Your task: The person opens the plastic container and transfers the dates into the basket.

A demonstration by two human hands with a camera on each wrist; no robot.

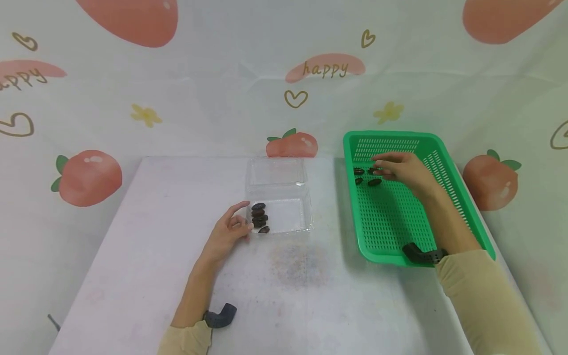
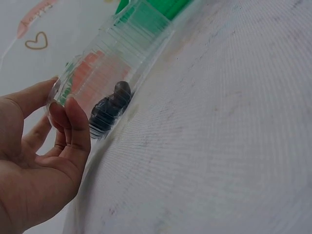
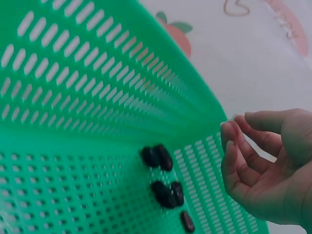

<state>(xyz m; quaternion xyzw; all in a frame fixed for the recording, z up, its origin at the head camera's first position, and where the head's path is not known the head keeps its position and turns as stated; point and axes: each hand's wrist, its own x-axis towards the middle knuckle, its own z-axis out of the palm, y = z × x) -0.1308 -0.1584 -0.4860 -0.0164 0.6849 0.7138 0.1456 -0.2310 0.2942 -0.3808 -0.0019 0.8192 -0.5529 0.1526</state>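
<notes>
A clear plastic clamshell box (image 1: 288, 216) lies with its lid (image 1: 276, 173) folded back. Several dark, glossy oval pieces that look like dates (image 1: 259, 213) are lined along its left side. My left hand (image 1: 224, 237) grips the box's left edge, thumb and fingers on the thin wall in the left wrist view. Over the far left part of a green basket (image 1: 390, 134) hovers my right hand (image 1: 406, 172), fingers bent and nothing visible between them. Several more dates (image 3: 166, 194) lie on the basket floor beneath that hand, near the corner.
A white-covered table (image 1: 155, 222) bears the box in the middle and the basket at its right edge. Behind it hangs a white printed cloth (image 1: 213, 98). A dark band (image 1: 220, 315) is on the left wrist, another (image 1: 423, 255) on the right.
</notes>
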